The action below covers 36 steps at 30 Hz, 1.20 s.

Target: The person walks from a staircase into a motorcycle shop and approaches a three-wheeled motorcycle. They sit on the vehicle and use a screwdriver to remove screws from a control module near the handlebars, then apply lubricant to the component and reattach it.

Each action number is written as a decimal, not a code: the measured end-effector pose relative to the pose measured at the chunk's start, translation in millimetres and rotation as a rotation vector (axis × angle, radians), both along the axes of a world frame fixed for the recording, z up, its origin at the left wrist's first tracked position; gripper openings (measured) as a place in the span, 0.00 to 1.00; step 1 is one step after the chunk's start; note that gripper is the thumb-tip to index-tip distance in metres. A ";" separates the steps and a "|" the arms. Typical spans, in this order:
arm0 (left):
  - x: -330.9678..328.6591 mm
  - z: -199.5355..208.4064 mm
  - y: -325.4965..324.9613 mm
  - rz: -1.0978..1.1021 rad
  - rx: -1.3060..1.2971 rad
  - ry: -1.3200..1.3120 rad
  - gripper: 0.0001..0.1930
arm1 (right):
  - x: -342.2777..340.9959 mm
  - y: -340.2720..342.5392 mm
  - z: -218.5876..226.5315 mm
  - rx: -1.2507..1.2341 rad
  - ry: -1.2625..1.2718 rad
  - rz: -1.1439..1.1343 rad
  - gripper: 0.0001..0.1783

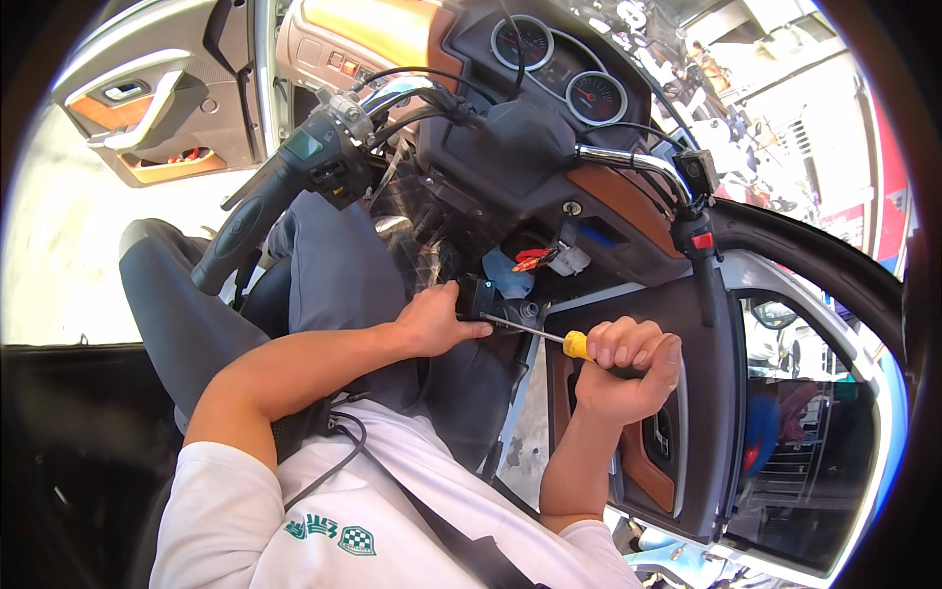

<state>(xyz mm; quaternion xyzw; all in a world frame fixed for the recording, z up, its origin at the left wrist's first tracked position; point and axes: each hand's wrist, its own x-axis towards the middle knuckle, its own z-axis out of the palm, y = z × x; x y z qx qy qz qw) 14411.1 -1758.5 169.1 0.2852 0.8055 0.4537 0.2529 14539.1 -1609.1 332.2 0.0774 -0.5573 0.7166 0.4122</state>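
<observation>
1. The right hand (pixel 633 368), in the head view, is closed around a yellow-handled screwdriver (pixel 535 331), whose shaft points left.
2. The left hand (pixel 430 322) grips a black box (pixel 475 296), near side of the dashboard (pixel 520 137). The tip reaches this box; exact contact is unclear.
3. The step in hand seems to be screwdriver work on the box; the next move calls for a steady box and an aligned shaft.

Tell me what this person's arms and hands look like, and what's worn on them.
The left hand and right hand are both bare: no gloves, and no watch or bracelet shows. The forearms are uncovered, with no cables running along them. White short sleeves cover the upper arms.
</observation>
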 end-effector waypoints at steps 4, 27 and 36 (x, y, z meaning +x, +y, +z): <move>5.2 3.1 -1.0 -0.145 -0.039 0.011 0.38 | 1.5 20.9 11.0 0.425 0.057 0.669 0.20; -4.1 -2.5 2.2 0.004 0.000 -0.077 0.44 | 27.7 41.9 59.0 1.322 -0.421 -0.289 0.23; -2.4 -8.7 5.8 0.019 0.020 -0.039 0.47 | 35.9 54.9 41.9 1.200 -0.447 -0.245 0.29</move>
